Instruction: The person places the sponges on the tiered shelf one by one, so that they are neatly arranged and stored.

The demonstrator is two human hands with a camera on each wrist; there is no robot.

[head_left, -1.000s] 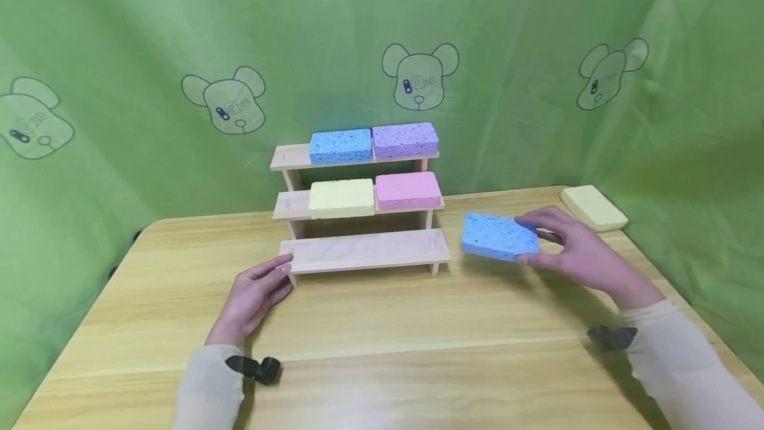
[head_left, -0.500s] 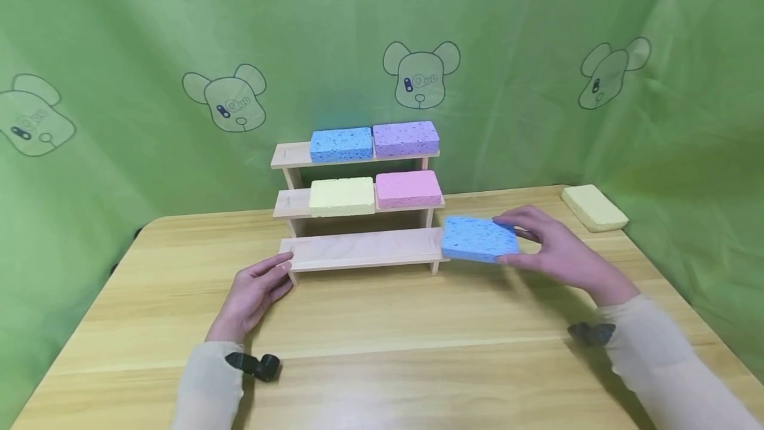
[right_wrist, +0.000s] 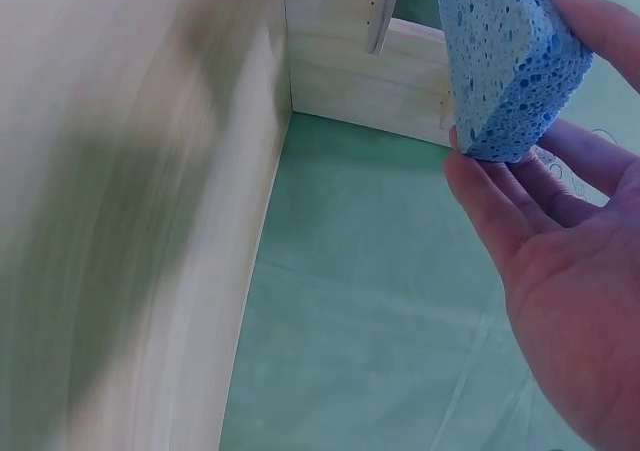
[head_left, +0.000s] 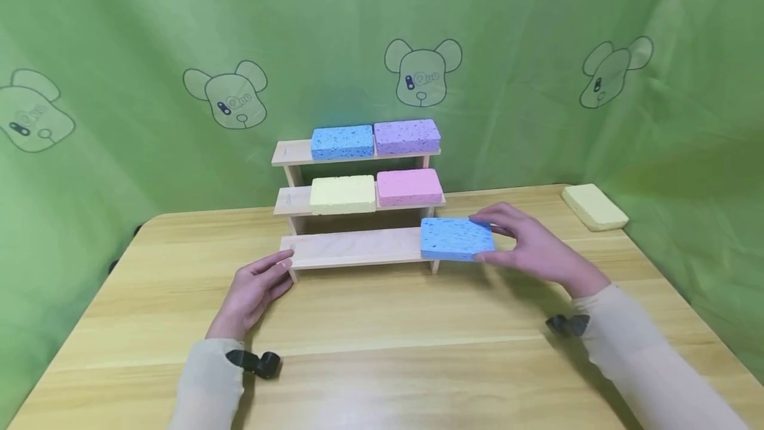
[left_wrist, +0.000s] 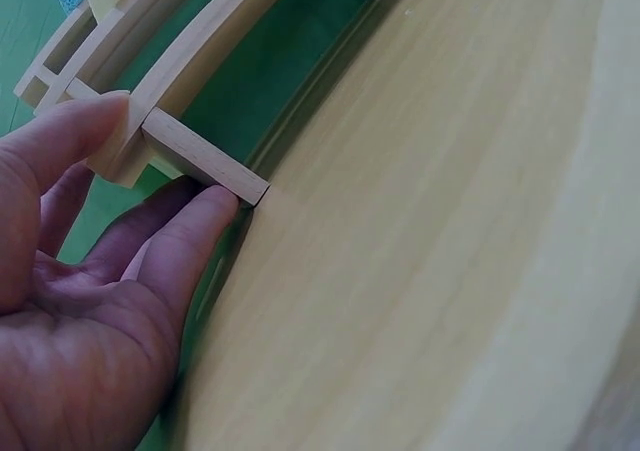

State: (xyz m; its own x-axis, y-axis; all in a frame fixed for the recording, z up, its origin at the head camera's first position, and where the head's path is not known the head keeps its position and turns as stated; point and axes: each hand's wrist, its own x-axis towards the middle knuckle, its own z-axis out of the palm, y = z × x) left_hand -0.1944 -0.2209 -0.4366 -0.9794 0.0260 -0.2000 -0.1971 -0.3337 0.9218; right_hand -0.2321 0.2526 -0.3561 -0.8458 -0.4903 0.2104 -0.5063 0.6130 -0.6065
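My right hand (head_left: 525,244) pinches a blue sponge (head_left: 456,239) between thumb and fingers. In the head view the sponge overlaps the right end of the bottom step of a three-tier wooden rack (head_left: 352,248). The right wrist view shows the porous blue sponge (right_wrist: 510,66) with fingers at its lower edge. My left hand (head_left: 255,292) holds the rack's lower left corner. In the left wrist view the thumb lies on the step's end and the fingertips are at its leg (left_wrist: 205,156). A yellow sponge (head_left: 343,194) and a pink sponge (head_left: 408,187) lie on the middle step.
On the top step lie another blue sponge (head_left: 342,142) and a purple sponge (head_left: 407,137). One more yellow sponge (head_left: 595,207) rests at the table's back right corner. A green curtain (head_left: 334,12) with bear-head prints hangs behind the wooden table (head_left: 382,344).
My right hand has carried the blue sponge leftward, from beside the rack to over the right end of the bottom step. The left hand has stayed at the rack's corner.
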